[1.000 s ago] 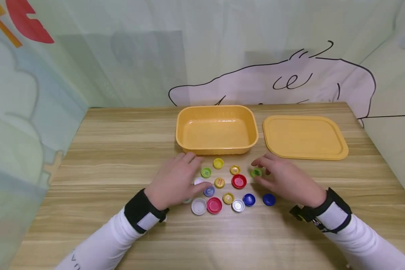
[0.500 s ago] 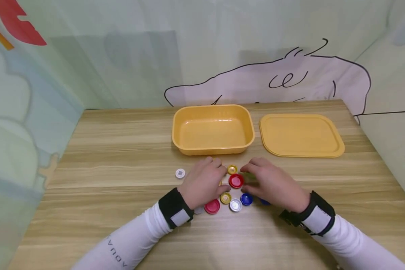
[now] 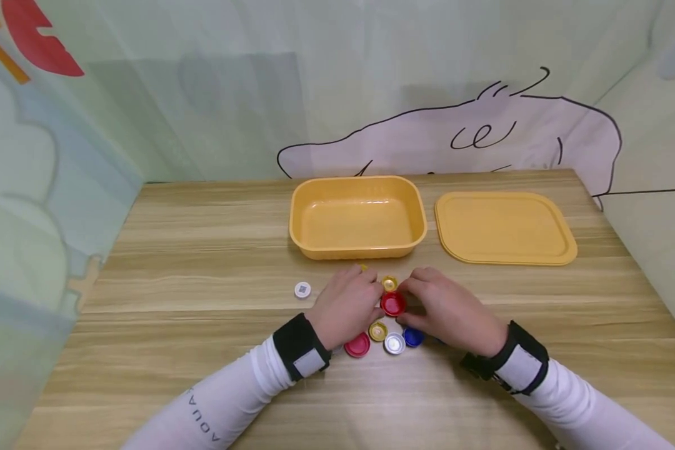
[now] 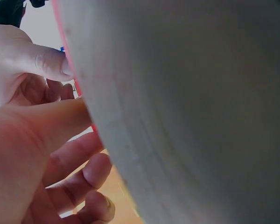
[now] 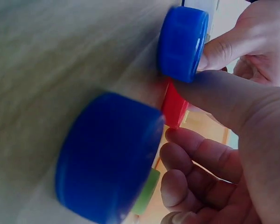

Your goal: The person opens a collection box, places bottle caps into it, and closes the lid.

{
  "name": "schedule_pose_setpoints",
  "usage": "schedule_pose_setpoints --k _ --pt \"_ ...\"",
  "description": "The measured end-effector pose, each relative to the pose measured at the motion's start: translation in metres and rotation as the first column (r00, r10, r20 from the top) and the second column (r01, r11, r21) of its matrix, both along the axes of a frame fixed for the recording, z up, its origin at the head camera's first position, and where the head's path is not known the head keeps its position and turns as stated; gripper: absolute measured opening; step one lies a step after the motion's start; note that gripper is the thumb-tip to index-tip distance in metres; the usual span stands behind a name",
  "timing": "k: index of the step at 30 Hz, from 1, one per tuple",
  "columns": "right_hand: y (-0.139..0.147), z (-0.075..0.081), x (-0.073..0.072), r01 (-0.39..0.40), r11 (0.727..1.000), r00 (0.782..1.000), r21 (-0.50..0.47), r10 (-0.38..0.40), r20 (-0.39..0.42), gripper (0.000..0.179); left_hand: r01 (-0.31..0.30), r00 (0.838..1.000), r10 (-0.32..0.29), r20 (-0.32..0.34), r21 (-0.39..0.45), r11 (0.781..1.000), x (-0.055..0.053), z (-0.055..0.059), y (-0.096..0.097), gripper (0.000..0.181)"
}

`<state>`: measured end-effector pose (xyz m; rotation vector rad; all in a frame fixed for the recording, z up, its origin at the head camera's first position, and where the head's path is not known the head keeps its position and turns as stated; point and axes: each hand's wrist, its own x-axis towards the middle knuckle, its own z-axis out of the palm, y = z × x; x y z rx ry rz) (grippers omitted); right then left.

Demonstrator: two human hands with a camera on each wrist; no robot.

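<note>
A red bottle cap point(image 3: 393, 304) lies between the two hands in the head view. My right hand point(image 3: 450, 312) has its thumb and index fingertip at opposite sides of this cap, pinching it; the right wrist view shows the red cap point(image 5: 174, 108) between them. My left hand point(image 3: 345, 305) lies low over the caps on the left, fingers loosely bent, thumb and fingertips close to the red cap's left side. Caps beneath the left palm are hidden. Two blue caps point(image 5: 109, 158) and a green cap point(image 5: 147, 192) stand near my right fingers.
Around the hands lie a yellow cap point(image 3: 389, 284), a gold cap point(image 3: 378, 332), a silver cap point(image 3: 394, 343) and a pink cap point(image 3: 357, 345). A white cap point(image 3: 302, 290) sits apart at left. Behind are a yellow box point(image 3: 358, 253) and its flat lid point(image 3: 506, 228).
My left hand has moved right over the caps, uncovering the white cap at left. My right hand has moved left from the green cap to the red cap.
</note>
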<state>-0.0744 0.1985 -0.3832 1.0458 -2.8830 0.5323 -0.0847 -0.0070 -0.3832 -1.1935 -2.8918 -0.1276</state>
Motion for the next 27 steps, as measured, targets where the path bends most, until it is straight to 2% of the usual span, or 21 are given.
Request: schedule_pose_setpoints --k 7,11,14,17,22,24,27 --pt "-0.004 0.011 0.004 0.058 0.998 0.995 -0.035 -0.056 0.080 0.037 -0.007 1.000 0.007 0.003 0.051 0.999 0.003 0.010 -0.006 0.029" --pt "-0.007 0.021 0.003 0.086 0.986 0.989 -0.140 -0.068 0.128 0.034 -0.024 1.000 0.025 -0.008 0.112 0.993 0.005 0.022 -0.013 0.027" --pt "-0.010 0.030 0.000 0.081 0.973 0.992 -0.217 -0.058 0.112 0.032 -0.037 0.999 0.040 -0.013 0.187 0.982 0.004 0.032 -0.017 0.028" --pt "-0.014 0.039 -0.005 0.062 0.961 0.997 -0.269 -0.048 0.059 0.034 -0.058 0.998 0.064 -0.011 0.278 0.959 0.002 0.041 -0.023 0.032" --pt "-0.027 0.054 -0.017 0.051 0.944 0.999 -0.326 -0.054 0.001 0.038 -0.122 0.992 0.125 0.023 0.433 0.893 -0.002 0.053 -0.031 0.038" --pt "-0.033 0.059 -0.023 0.059 0.940 0.998 -0.335 -0.062 0.000 0.038 -0.144 0.989 0.146 0.034 0.479 0.866 -0.005 0.058 -0.034 0.038" --pt "-0.043 0.066 -0.034 0.072 0.939 0.997 -0.336 -0.071 0.016 0.038 -0.177 0.983 0.174 0.054 0.518 0.837 -0.013 0.064 -0.039 0.038"
